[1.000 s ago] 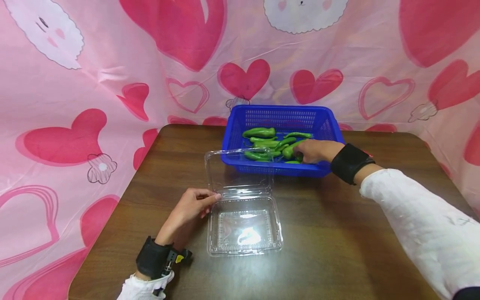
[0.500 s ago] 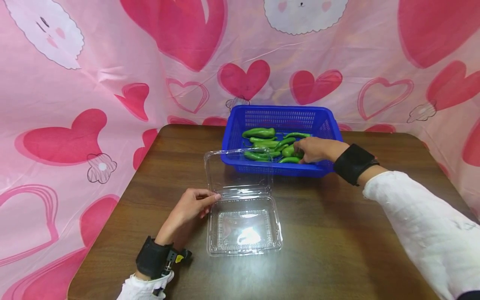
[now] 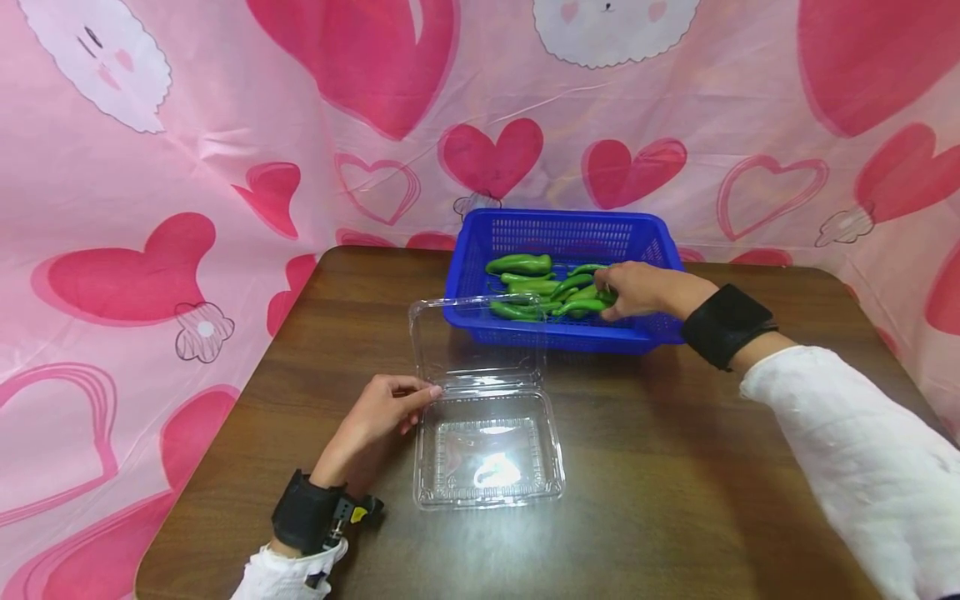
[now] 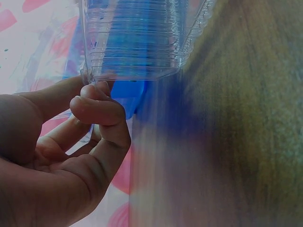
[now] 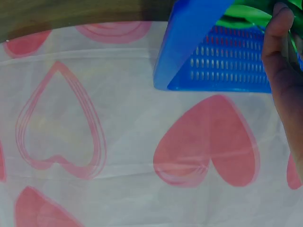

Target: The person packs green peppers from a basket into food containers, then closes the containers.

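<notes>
Two hands are busy: my left hand pinches the edge of the open clear plastic clamshell near its hinge, and the left wrist view shows the bent fingers that the head view mostly hides. My right hand grips a long green pepper inside the blue slotted basket; the right wrist view crops that grip, while the head view shows other peppers around it.
</notes>
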`<state>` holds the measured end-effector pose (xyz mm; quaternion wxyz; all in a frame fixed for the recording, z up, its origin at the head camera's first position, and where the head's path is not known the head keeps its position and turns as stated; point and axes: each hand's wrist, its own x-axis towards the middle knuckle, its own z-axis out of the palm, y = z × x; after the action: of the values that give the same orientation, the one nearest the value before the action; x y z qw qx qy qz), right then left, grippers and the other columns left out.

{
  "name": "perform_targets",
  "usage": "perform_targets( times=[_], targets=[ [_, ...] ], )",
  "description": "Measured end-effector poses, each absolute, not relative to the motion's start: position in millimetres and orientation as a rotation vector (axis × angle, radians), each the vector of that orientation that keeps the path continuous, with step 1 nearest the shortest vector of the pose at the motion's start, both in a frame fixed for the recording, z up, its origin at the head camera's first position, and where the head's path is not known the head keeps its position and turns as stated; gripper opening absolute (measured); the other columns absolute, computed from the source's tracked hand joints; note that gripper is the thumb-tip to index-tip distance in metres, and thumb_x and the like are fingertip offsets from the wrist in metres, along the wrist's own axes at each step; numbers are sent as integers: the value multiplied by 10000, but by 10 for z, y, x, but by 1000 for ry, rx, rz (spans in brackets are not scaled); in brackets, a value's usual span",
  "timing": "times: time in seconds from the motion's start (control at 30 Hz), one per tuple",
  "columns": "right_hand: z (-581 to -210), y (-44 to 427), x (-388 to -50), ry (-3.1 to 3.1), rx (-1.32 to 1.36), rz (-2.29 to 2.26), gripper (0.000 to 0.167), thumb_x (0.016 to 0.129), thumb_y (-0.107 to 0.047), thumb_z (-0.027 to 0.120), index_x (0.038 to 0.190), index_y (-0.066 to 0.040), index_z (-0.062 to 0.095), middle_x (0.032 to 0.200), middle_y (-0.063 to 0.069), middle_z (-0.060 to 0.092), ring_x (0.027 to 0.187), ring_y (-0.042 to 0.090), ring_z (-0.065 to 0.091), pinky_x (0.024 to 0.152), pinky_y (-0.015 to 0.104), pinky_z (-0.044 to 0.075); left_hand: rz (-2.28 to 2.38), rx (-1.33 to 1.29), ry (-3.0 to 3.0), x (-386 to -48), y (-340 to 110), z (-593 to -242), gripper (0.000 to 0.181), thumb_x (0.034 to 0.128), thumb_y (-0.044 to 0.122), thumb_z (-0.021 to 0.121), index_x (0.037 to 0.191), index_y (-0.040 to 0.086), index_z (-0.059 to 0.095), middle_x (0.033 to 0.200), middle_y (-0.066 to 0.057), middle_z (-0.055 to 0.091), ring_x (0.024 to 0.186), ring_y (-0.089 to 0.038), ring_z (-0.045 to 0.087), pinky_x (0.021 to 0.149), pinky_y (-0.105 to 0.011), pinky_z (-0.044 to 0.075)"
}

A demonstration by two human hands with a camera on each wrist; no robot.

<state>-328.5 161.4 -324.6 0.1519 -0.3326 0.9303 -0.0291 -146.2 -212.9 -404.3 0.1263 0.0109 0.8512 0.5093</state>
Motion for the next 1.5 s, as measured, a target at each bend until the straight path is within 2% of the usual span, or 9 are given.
perform_targets(
  times=[0.57,0.93,1.17,1.5],
  targets=[
    [-2996,1702,-3135,2783,-972,-91,414,832,-268,773,1087,-2,585,992,147,615,907,311,585,852,515,483,1509,-32,2454,-1446,-2149,-4046,306,956,288,667,1039,-1,725,631,-31,521,519,-142,472,498,-258,410],
    [-2901,1719,-2989,2817,-971,-117,462,841,-294,775,1129,11,584,996,149,600,882,299,564,808,512,506,1519,-29,2455,-1444,-2164,-4076,319,959,295,663,1015,-16,712,621,-30,516,506,-147,471,497,-270,413],
    [-2907,1734,-2910,2857,-987,-111,467,819,-303,776,1105,13,585,988,153,600,858,290,574,780,509,514,1524,-26,2452,-1441,-2181,-4091,323,954,317,667,1010,2,714,624,-18,516,504,-141,476,502,-273,423],
    [-2784,1744,-2746,2899,-996,-117,430,824,-304,773,1080,-16,582,909,99,546,797,249,520,683,425,471,1515,-55,2452,-1466,-2186,-4097,307,956,313,665,998,14,721,629,-12,526,510,-143,475,514,-258,425]
  ],
)
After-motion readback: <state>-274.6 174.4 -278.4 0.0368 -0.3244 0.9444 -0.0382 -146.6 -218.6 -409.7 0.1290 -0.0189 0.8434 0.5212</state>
